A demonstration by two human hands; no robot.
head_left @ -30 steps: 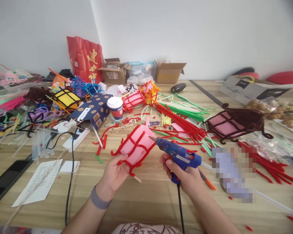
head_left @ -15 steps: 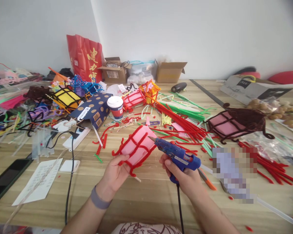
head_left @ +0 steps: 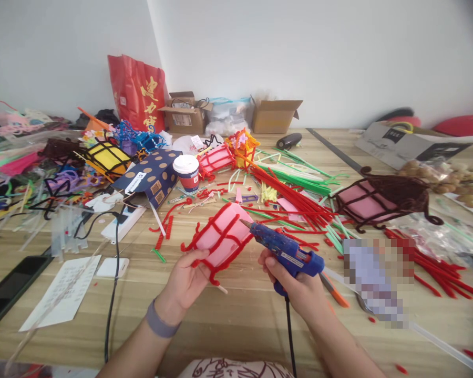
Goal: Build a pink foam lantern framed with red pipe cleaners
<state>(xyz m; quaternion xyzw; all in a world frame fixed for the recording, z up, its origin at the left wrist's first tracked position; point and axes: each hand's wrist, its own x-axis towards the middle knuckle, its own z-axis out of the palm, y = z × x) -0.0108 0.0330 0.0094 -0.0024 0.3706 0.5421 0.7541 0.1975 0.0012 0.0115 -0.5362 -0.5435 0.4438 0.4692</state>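
Note:
Over the middle of the table, my left hand (head_left: 189, 281) grips a small pink lantern (head_left: 223, 237) with a frame of fuzzy red pipe cleaners. It tilts up to the right, my thumb on its lower side panel. My right hand (head_left: 289, 278) is wrapped round the handle of a blue hot glue gun (head_left: 286, 249). The gun's metal nozzle points left, at the upper right edge of the lantern; whether it touches cannot be made out. A black cord hangs down from the gun's handle.
Red pipe cleaners (head_left: 299, 202) lie behind my hands, with a brown-framed lantern (head_left: 368, 199) at right. A paper cup (head_left: 187, 173) stands beside a dotted navy box (head_left: 152, 176). A white power strip (head_left: 124, 223), black cable (head_left: 112, 294) and phone (head_left: 16, 289) are at left.

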